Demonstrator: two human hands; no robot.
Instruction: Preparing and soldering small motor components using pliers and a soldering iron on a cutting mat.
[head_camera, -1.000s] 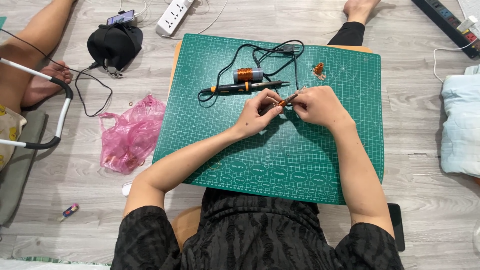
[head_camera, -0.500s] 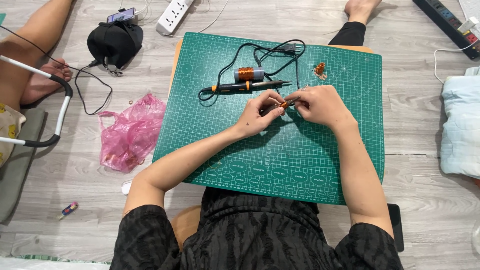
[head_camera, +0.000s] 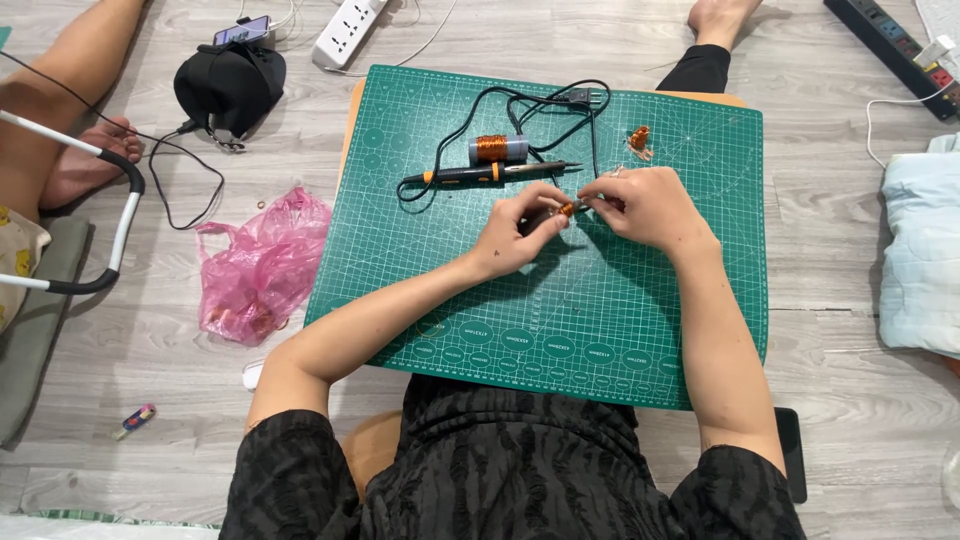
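Both hands meet over the middle of the green cutting mat (head_camera: 560, 330) in the single head view: the left hand (head_camera: 520, 232) and the right hand (head_camera: 645, 208) each pinch narrowly on one end of a small copper-wound coil (head_camera: 566, 209), held just above the mat between the fingertips. The piece is tiny, so doing this well looks to call for a light, steady pinch, wrists low near the mat, and the fine wire kept taut without jerking; whether a loose strand runs from it is too small to tell. Just beyond the hands, on the far side, lies a soldering iron (head_camera: 490, 173) with an orange and black handle, tip pointing right, close enough that a stray knuckle could brush it. Its black cord (head_camera: 540, 105) loops over the far part of the mat, and a spool of copper wire (head_camera: 497, 149) lies against it. Another small copper part (head_camera: 639, 139) sits at far right of the mat. Off the mat to the left are a pink plastic bag (head_camera: 262, 265), a black pouch (head_camera: 228, 85) and a white power strip (head_camera: 345, 33); another person's leg (head_camera: 50, 120) rests at far left.
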